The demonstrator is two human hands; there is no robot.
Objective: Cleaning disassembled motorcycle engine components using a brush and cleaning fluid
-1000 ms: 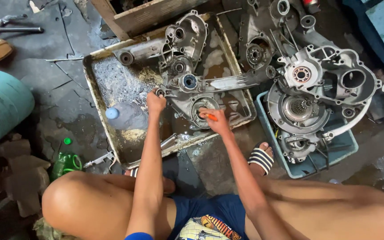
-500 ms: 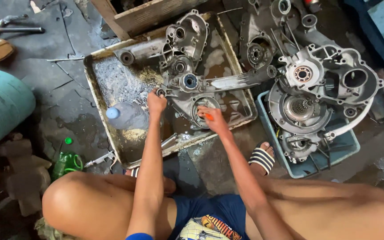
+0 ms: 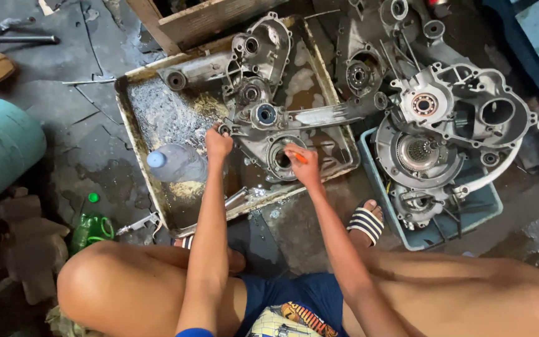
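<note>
Left hand (image 3: pixel 218 143) clenched on engine casing (image 3: pixel 263 112) edge; right hand (image 3: pixel 304 167), at 3 o'clock, pinching orange tool (image 3: pixel 299 156); tray (image 3: pixel 135 134) beneath.

Even, soft daylight, fairly bright. Faint glare on wet floor of shallow rusty metal tray (image 3: pixel 157 112). Dim in lower left corner. Sharp focus centre; slight wide-angle stretch toward edges. No motion blur on hands.
</note>
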